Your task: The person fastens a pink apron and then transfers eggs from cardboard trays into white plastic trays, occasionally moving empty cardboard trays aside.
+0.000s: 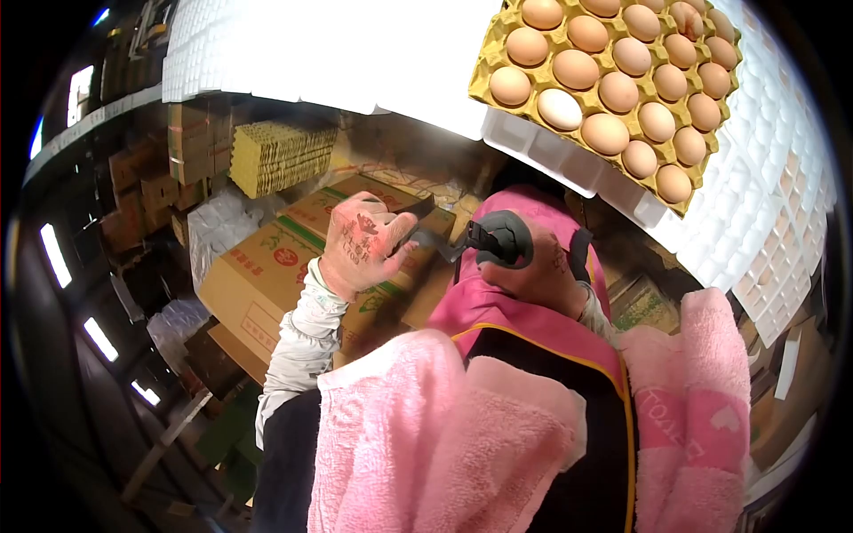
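My left hand [362,240], in a pale glove with red print, is above a large cardboard carton. Its fingers are closed in a pinch at the end of a dark strip [435,242]. My right hand [538,271], also gloved, is in front of my pink apron. It is wrapped round a dark grey, ring-shaped tool [514,233] with a black fitting on its left side. The strip runs between this tool and my left fingers. What kind of tool it is cannot be made out. Below the hands lies the brown carton [267,259] with green and red print.
A yellow tray [487,69] of brown eggs rests on white plastic egg trays [306,44] at the top. Stacked yellow empty trays [262,160] and more cartons [191,147] stand at the left. Clear plastic bags [222,226] lie beside the carton. Pink towels [391,426] cover my front.
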### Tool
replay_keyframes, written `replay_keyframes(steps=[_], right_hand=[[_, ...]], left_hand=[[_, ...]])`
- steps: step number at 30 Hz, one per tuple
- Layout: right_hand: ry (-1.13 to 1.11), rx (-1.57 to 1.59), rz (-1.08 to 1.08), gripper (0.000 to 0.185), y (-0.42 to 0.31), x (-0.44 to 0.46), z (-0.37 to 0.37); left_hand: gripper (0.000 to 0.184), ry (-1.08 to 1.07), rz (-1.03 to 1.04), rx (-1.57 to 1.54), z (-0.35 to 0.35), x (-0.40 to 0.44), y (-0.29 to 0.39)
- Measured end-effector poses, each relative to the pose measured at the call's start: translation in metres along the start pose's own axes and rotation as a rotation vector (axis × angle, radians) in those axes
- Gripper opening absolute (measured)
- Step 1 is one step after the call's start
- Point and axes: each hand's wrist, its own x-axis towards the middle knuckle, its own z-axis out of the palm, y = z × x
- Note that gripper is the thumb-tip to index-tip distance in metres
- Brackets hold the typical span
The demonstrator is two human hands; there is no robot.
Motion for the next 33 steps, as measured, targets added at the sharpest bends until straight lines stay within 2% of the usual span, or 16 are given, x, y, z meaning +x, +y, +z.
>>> replay_keyframes(steps=[4, 7, 8, 9, 11, 12, 13, 15, 16, 21, 26, 27, 29, 31, 32, 33], right_hand=[[0.006, 0.050, -0.032, 0.021, 0.002, 0.003, -0.008], [-0.034, 0.097, 0.018, 0.019, 0.007, 0.001, -0.021], [-0.044, 0.115, 0.041, 0.019, 0.009, -0.001, -0.025], [-0.051, 0.133, 0.066, 0.019, 0.011, -0.003, -0.029], [-0.117, -0.064, -0.031, 0.016, 0.025, -0.002, -0.040], [-0.150, -0.164, -0.077, 0.015, 0.030, -0.002, -0.044], [-0.146, -0.031, 0.049, 0.013, 0.025, -0.003, -0.047], [-0.138, 0.231, 0.292, 0.012, 0.010, -0.003, -0.054], [-0.142, 0.287, 0.212, 0.013, 0.015, -0.002, -0.052], [0.062, -0.103, -0.308, 0.018, 0.053, -0.013, -0.044], [0.048, 0.434, 0.169, 0.025, 0.030, -0.023, -0.041], [0.005, 0.387, 0.061, 0.021, 0.037, -0.021, -0.040], [0.085, 0.316, -0.002, 0.016, 0.046, -0.021, -0.047], [0.328, 0.290, 0.108, 0.020, 0.027, -0.016, -0.042], [0.434, 0.722, 0.157, 0.022, 0.026, -0.015, -0.043], [0.565, 0.620, -0.016, 0.023, 0.035, -0.008, -0.042]], left_hand=[[0.026, 0.040, 0.006, -0.159, 0.011, 0.005, 0.013], [0.029, -0.218, -0.384, -0.771, 0.024, 0.011, 0.019], [0.041, -0.313, -0.482, -1.023, 0.026, 0.011, 0.021], [0.064, -0.282, -0.584, -1.536, 0.039, 0.008, 0.030], [0.072, -0.299, -0.525, -1.939, 0.049, 0.008, 0.048], [0.081, -0.173, -0.495, -1.924, 0.059, 0.010, 0.064], [0.071, -0.046, -0.335, -1.801, 0.073, 0.011, 0.070], [0.056, -0.163, -0.596, -1.493, 0.074, 0.009, 0.088], [0.043, -0.171, -0.677, -1.595, 0.074, 0.009, 0.090], [0.039, -0.132, -0.590, -1.559, 0.082, 0.007, 0.084], [0.043, -0.209, -0.381, -1.308, 0.082, 0.005, 0.075], [0.044, -0.212, -0.340, -1.221, 0.085, 0.004, 0.075], [0.043, -0.092, -0.513, -1.364, 0.093, 0.007, 0.087], [0.041, -0.026, -0.757, -1.520, 0.110, 0.010, 0.095], [0.041, -0.048, -0.775, -1.516, 0.112, 0.010, 0.096], [0.041, -0.067, -0.787, -1.506, 0.112, 0.013, 0.095]])
